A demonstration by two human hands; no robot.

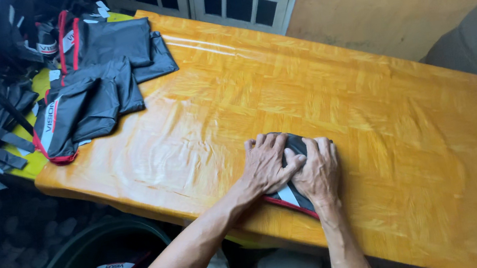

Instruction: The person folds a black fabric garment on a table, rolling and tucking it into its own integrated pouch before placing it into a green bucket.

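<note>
Both hands (292, 170) flat, pressing blk fabric piece (296, 143).

The person's forearms are bare, with no sleeves, watch or rings showing. The left hand (266, 166) and right hand (318, 172) wear no gloves. Light grey trousers or shorts cover the lap at the lower edge.

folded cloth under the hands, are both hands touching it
Touching. The head view shows the left hand and right hand pressed flat on the dark folded cloth, side by side, with no gap.
</note>
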